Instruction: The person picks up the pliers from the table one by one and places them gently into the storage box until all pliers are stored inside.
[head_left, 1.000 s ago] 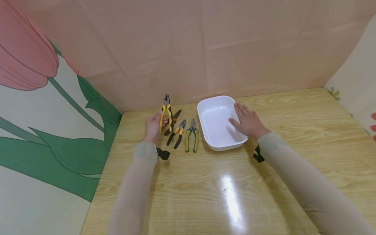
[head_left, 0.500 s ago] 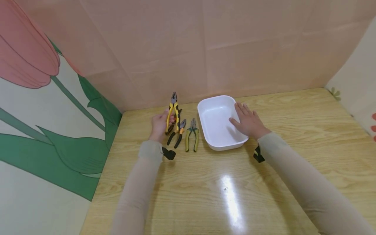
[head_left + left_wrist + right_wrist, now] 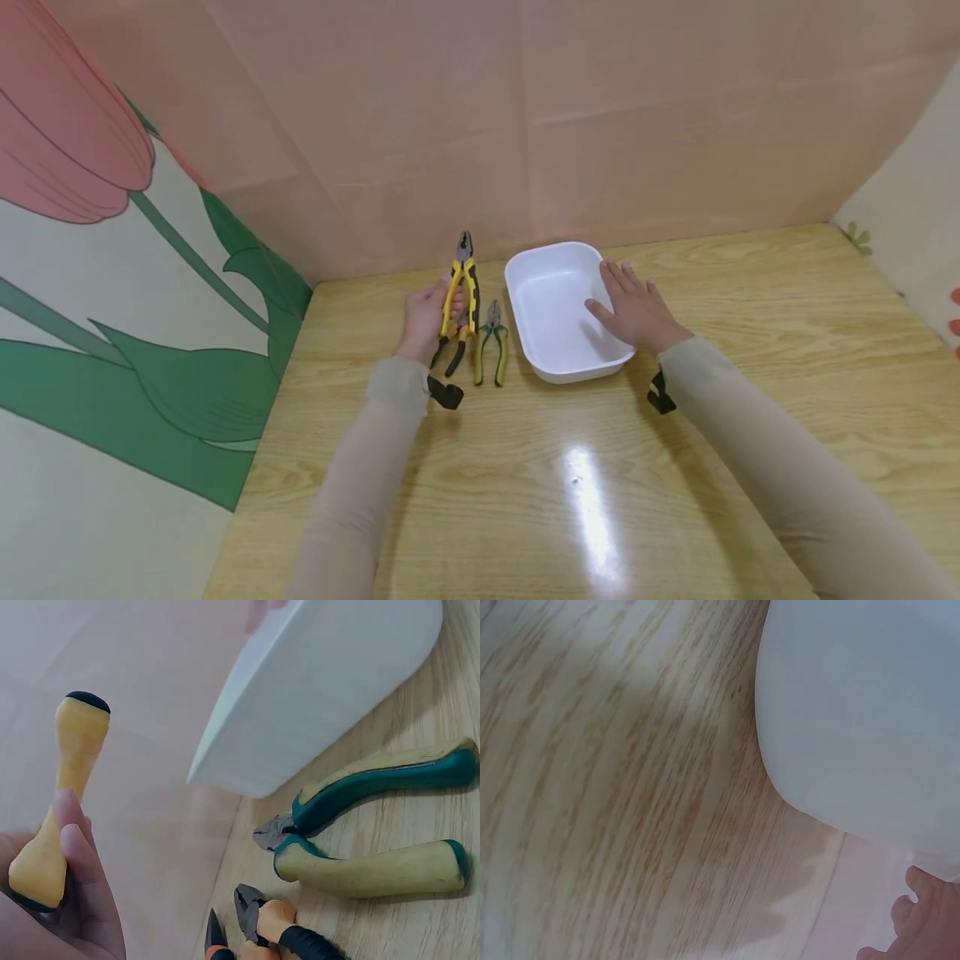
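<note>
In the head view my left hand (image 3: 425,321) grips yellow-and-black pliers (image 3: 464,265) by the handles, with their nose pointing away from me. They are held up above orange-and-black pliers (image 3: 456,354) on the table, partly covering them. Beside those lie olive-and-teal pliers (image 3: 493,318). A pointed dark tool with a red-orange part (image 3: 215,937) peeks in at the bottom of the left wrist view; the rest of it is out of frame. My right hand (image 3: 637,312), fingers straight and spread, rests on the right rim of a white plastic tray (image 3: 558,304).
The wood-grain table (image 3: 510,500) runs up to a pinkish covering (image 3: 420,133) at the back. A wall with a painted tulip (image 3: 82,150) borders the left side. Another pale wall (image 3: 918,192) stands at the right.
My left hand has carried the yellow-and-black pliers to the right, from over the pointed tool to over the orange-and-black pliers. My right hand and the tray have stayed put.
</note>
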Motion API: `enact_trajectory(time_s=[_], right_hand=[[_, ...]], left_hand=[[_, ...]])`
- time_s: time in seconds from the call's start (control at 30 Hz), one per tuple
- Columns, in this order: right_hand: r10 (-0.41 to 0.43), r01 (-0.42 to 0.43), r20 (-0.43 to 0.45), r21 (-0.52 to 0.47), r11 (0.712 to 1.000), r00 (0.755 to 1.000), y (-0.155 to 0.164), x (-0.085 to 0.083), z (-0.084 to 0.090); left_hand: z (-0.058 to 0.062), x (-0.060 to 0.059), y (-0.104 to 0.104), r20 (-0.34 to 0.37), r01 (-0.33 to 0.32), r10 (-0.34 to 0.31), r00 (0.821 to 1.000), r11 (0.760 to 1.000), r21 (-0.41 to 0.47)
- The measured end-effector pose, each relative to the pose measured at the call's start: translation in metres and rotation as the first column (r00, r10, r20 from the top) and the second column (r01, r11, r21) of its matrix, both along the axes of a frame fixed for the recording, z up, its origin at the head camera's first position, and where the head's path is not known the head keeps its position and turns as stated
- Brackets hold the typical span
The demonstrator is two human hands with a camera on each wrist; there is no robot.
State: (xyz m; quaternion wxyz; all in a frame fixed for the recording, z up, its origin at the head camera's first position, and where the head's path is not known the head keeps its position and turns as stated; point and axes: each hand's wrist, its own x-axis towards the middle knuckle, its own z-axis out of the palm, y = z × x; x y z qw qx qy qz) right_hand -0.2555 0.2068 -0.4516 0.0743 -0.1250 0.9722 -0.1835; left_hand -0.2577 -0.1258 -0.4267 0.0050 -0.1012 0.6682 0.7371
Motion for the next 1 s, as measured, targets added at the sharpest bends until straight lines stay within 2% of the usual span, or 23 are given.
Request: enact_trajectory(time_s=[0.13, 0.33, 0.43, 0.67, 1.0], right_hand=[[-0.001, 0.001, 0.001, -0.005, 1.0, 1.0, -0.001, 0.0, 0.0], [0.004, -0.004, -0.002, -0.003, 1.0, 1.0, -0.001, 0.0, 0.001], [0.004, -0.004, -0.006, -0.008, 1.0, 1.0, -0.001, 0.001, 0.001], [0.005, -0.005, -0.008, -0.008, 1.0, 1.0, -0.001, 0.0, 0.001], [0.001, -0.001, -0.007, 0.0, 1.0, 1.0, -0.001, 0.001, 0.0]], left_hand=[[0.001, 0.001, 0.004, 0.033, 0.025, -0.024, 0.999, 0.999, -0.026], [0.002, 0.002, 0.009, 0.052, 0.058, -0.058, 0.997, 0.998, 0.013], [0.001, 0.002, 0.012, 0.057, 0.058, -0.059, 0.997, 0.998, 0.017], [-0.001, 0.002, 0.022, 0.051, 0.029, -0.034, 0.998, 0.995, 0.095], [0.0, 0.008, 0.038, 0.035, 0.077, -0.078, 0.996, 0.996, 0.034]])
